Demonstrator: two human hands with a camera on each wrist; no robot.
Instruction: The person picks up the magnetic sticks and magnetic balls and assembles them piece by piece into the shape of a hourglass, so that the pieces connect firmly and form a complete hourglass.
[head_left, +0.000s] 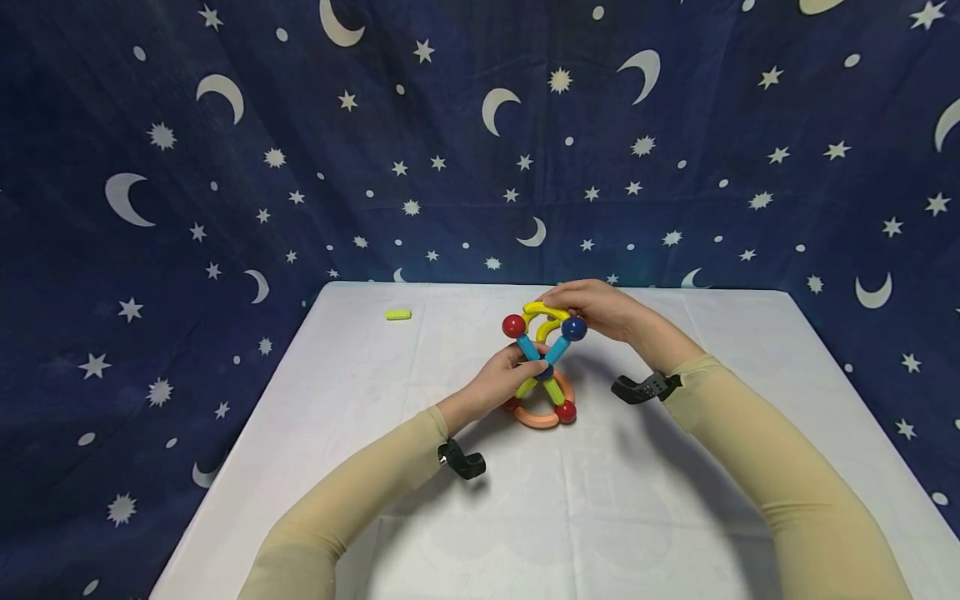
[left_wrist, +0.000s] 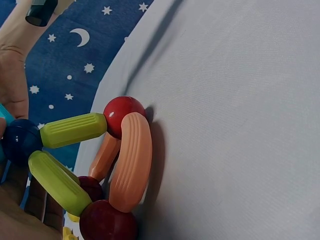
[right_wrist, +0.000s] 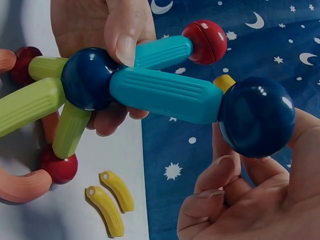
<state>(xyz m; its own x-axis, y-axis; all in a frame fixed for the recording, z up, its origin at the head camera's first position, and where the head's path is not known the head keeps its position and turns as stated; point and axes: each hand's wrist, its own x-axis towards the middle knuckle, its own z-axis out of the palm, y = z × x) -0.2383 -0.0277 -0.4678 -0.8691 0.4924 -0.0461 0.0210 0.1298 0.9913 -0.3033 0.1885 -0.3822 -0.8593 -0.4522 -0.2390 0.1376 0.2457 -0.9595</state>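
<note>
A ball-and-stick toy stands on the table, with a dark blue ball [right_wrist: 90,78] at its middle. My left hand [head_left: 501,379] grips it there, thumb on the joint. Green sticks [left_wrist: 74,130] run down to red balls [left_wrist: 124,116] and curved orange sticks [left_wrist: 131,162] that form the base. Light blue sticks [right_wrist: 167,95] rise to a red ball [head_left: 513,326] and another blue ball [right_wrist: 257,116]. At that upper blue ball, my right hand [head_left: 600,310] pinches a curved yellow stick [head_left: 546,310], mostly hidden in the right wrist view.
Two curved yellow sticks [right_wrist: 106,210] lie on the table behind the toy. A short yellow-green stick [head_left: 398,315] lies at the back left of the white-covered table [head_left: 420,533]. Behind the table hangs a dark blue cloth [head_left: 450,167] with moons and stars.
</note>
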